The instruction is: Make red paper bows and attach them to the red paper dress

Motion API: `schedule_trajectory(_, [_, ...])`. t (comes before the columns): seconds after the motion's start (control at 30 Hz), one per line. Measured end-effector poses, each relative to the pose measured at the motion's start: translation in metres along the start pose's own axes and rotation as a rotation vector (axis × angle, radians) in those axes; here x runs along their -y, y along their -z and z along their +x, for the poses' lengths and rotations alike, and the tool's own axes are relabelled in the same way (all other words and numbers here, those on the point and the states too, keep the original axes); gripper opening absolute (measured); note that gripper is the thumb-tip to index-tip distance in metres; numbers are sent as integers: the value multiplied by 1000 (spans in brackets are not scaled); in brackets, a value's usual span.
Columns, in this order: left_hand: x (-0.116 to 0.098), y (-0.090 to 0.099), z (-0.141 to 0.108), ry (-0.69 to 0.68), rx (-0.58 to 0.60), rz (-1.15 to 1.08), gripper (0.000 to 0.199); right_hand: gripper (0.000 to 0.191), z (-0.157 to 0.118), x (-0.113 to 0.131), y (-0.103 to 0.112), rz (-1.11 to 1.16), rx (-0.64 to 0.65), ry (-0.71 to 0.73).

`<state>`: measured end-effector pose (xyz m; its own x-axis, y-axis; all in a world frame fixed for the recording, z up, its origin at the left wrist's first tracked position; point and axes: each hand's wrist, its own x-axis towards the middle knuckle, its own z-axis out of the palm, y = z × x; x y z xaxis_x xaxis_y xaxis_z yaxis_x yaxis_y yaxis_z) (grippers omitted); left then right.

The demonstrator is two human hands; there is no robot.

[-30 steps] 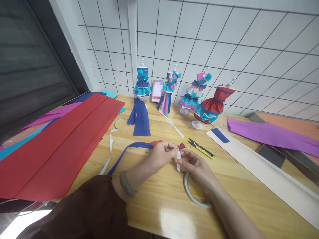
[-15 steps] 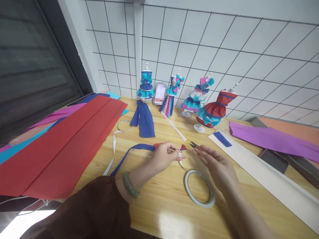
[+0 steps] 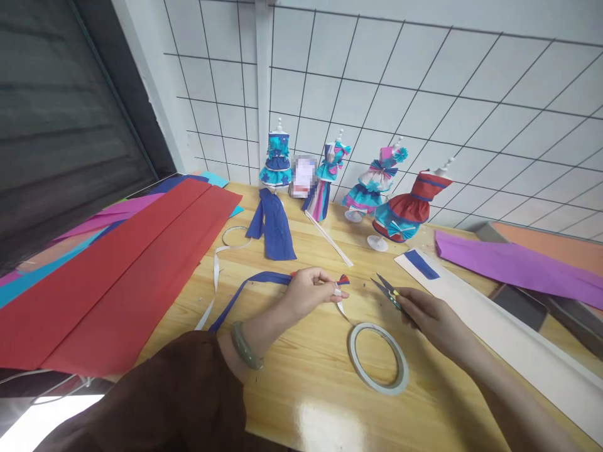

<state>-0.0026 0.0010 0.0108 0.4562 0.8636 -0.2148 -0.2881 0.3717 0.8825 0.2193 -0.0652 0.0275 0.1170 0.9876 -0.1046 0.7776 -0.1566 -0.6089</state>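
Observation:
My left hand pinches a small red-and-blue paper bow whose fanned end sticks out past the fingertips. White tape runs from those fingers down to a tape roll lying flat on the table. A long blue strip passes behind the left hand. My right hand grips small scissors, their dark blades slightly apart and pointing toward the bow without touching it. The part of the bow inside the left fingers is hidden.
Several dress forms in paper dresses, such as the red dress, stand along the tiled wall. Red paper lies left; purple paper and a white board lie right. Blue paper and a white strip lie mid-table.
My right hand has drawn back to the right and turned, so the scissors now show more fully with blades parted. The left hand stays almost in place with the bow.

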Motion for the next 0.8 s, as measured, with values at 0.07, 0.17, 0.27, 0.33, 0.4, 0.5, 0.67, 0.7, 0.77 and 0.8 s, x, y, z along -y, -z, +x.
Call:
schedule_trajectory(0.07, [-1, 1, 0, 19, 11, -18, 18, 37, -14, 12, 8, 144, 151, -31])
schedule_trajectory(0.17, [0, 1, -1, 15, 65, -5, 24, 36, -28, 31, 12, 287, 302, -34])
schedule_trajectory(0.27, [2, 0, -4, 1, 146, 35, 29, 31, -29, 43, 13, 372, 368, 2])
schedule_trajectory(0.33, [2, -1, -6, 2, 186, 48, 32, 30, -26, 46, 14, 375, 396, -9])
schedule_trajectory(0.4, [2, -1, -7, 17, 212, 49, 33, 32, -23, 46, 14, 365, 429, -25])
schedule_trajectory(0.5, [1, 0, -9, 49, 266, 31, 32, 36, -20, 45, 14, 382, 477, -29])
schedule_trajectory(0.67, [1, 2, -10, 76, 360, -7, 34, 41, -17, 45, 8, 496, 530, -15])
schedule_trajectory(0.7, [1, 2, -10, 84, 363, -6, 35, 41, -16, 45, 7, 515, 542, -18])
schedule_trajectory(0.77, [1, 2, -10, 101, 366, 0, 36, 41, -14, 42, 3, 542, 558, -30])
schedule_trajectory(0.8, [1, 2, -10, 106, 366, 2, 36, 41, -14, 41, 2, 552, 559, -34])
